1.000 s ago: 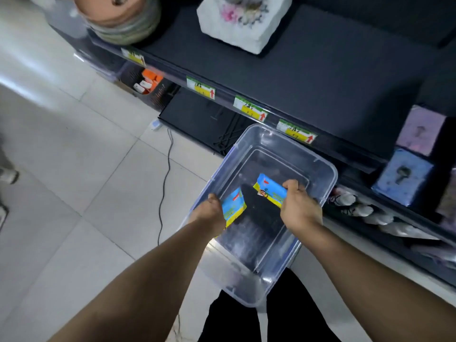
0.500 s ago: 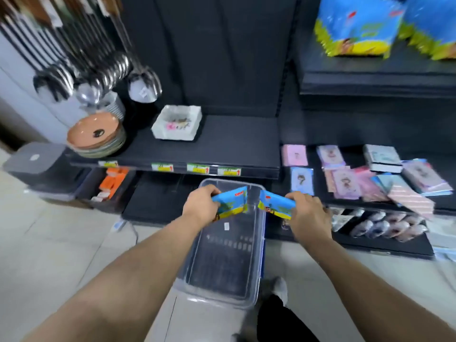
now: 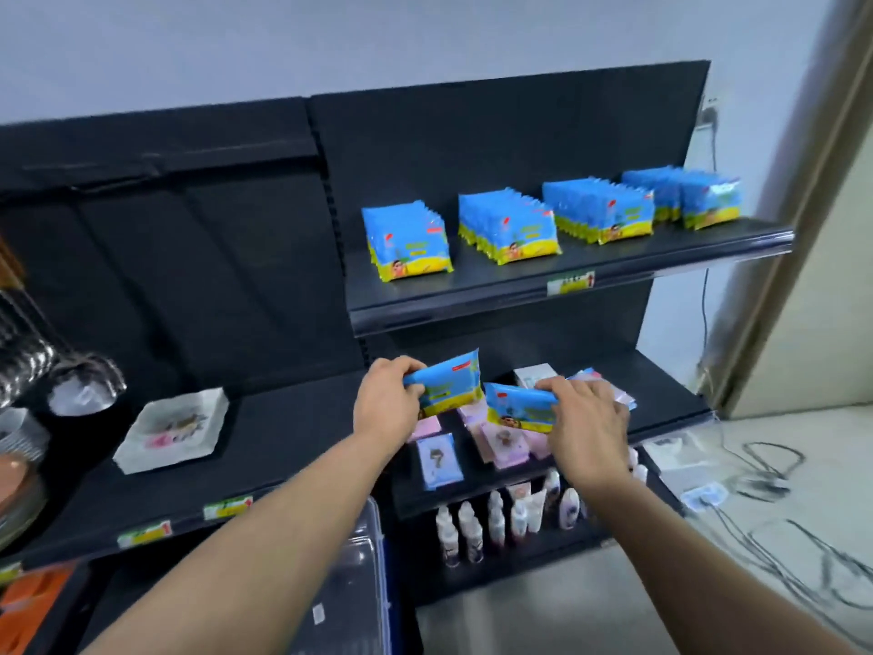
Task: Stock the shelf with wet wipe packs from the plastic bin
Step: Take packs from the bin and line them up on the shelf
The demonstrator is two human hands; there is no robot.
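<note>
My left hand (image 3: pixel 385 408) grips a blue and yellow wet wipe pack (image 3: pixel 449 385) by its left end, raised in front of the middle shelf. My right hand (image 3: pixel 586 425) grips a second wet wipe pack (image 3: pixel 517 408) by its right end, just right of the first. Both packs are below the upper black shelf (image 3: pixel 567 286), where several rows of the same packs (image 3: pixel 510 229) stand upright. The clear plastic bin (image 3: pixel 363 569) sits on the floor below my left forearm, mostly hidden by it.
The middle shelf (image 3: pixel 661 394) holds small pink and purple card packs (image 3: pixel 439 460). Small bottles (image 3: pixel 472 531) line the lower shelf. A white square dish (image 3: pixel 175 430) sits on the left shelf, ladles (image 3: pixel 85 385) hang at far left. Cables (image 3: pixel 774 536) lie on the floor at right.
Both hands have lifted the two packs out of the bin and up to shelf height. My view has swung up from the bin to the upper shelf.
</note>
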